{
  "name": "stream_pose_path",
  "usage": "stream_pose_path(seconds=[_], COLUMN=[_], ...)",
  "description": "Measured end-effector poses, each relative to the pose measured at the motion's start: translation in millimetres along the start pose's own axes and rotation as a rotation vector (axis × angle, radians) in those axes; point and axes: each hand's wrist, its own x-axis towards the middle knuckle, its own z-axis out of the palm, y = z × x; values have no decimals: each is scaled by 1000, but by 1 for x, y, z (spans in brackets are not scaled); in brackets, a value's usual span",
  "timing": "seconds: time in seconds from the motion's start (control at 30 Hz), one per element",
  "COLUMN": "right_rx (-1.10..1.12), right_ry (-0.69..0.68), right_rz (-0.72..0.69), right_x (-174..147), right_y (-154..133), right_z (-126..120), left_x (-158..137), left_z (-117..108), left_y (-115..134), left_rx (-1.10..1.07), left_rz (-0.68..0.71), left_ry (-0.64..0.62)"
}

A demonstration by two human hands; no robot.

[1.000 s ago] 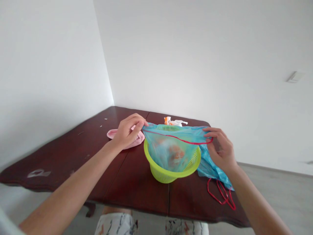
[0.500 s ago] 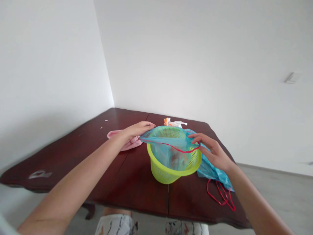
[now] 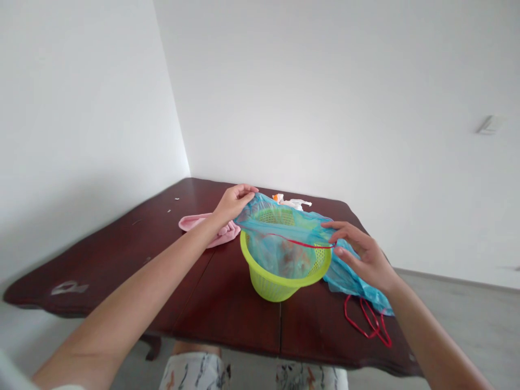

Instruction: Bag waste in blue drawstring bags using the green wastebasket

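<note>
Left hand (image 3: pixel 233 204) higher than half second ago, raising far-left edge of blue bag (image 3: pixel 266 252) over green basket (image 3: pixel 272 288); thumb and fingers pinch film. Right hand (image 3: pixel 369 257) beside basket's right rim: fingers spread from thumb, red drawstring (image 3: pixel 298 243) ending between them; whether gripped, cannot tell. Bag sags into basket, orange-white patch (image 3: pixel 296 259) blurred behind film. Right of basket, on tabletop (image 3: pixel 227 311): more blue plastic (image 3: pixel 351 277), red cord loops (image 3: pixel 370 336). Left of basket: pink cloth (image 3: pixel 228 234). Behind basket: white-and-orange plastic (image 3: pixel 296 204).

On the table (image 3: pixel 235 309), one bag (image 3: pixel 280 259) partly in the basket (image 3: pixel 270 290), cloth (image 3: pixel 228 234) at left, second bag (image 3: pixel 345 276) at right, plastic (image 3: pixel 296 203) behind.
</note>
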Motion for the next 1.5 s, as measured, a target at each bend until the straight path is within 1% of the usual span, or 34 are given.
stream_pose_path(seconds=[0.13,0.2,0.3,0.37,0.5,0.53,0.57,0.6,0.67,0.7,0.73,0.77,0.83,0.9,0.97,1.0,1.07,1.13,1.2,1.27,1.37,1.5], right_rx=[-162,-233,-332,-403,-471,-470,-468,-466,-460,-456,-450,-442,-418,-397,-394,-400,-415,-416,-392,-365,-383,-479], right_ry=[10,8,-20,-38,-53,-48,-38,-22,24,48,65,79,99,111,132,143,165,182,198,236,282,249], right_rz=[-93,-110,-111,-95,-80,-91,-108,-132,-191,-222,-248,-267,-280,-257,-224,-207,-176,-141,-105,-76,-30,73], right_x=[-9,-12,-17,-22,-35,-38,-42,-46,-53,-57,-61,-65,-73,-79,-86,-89,-97,-105,-112,-114,-103,-71], right_y=[-10,-12,-12,-13,-24,-29,-35,-41,-51,-56,-60,-63,-67,-68,-69,-69,-67,-65,-63,-60,-55,-40], right_z=[-7,-12,-21,-27,-30,-28,-26,-23,-14,-9,-4,1,11,17,20,20,17,11,5,-3,-16,-40], left_x=[-10,-20,-41,-58,-90,-94,-96,-96,-89,-82,-73,-63,-41,-21,-5,1,7,10,13,17,24,35], left_z=[-4,-9,-21,-32,-48,-49,-48,-44,-29,-18,-5,8,37,63,82,87,89,83,74,64,52,33], left_y=[16,27,47,62,95,102,109,114,119,119,116,113,104,98,97,98,102,107,112,116,126,140], left_rx=[44,74,97,153,339,404,483,569,706,731,726,698,613,529,448,402,300,225,231,304,375,265], left_rz=[67,90,81,67,-6,-8,14,62,211,283,335,357,315,235,160,134,105,101,98,92,68,-48], left_ry=[10,2,-32,-107,-401,-446,-456,-437,-390,-384,-400,-440,-533,-672,-815,-864,-904,-902,-891,-867,-803,-776])
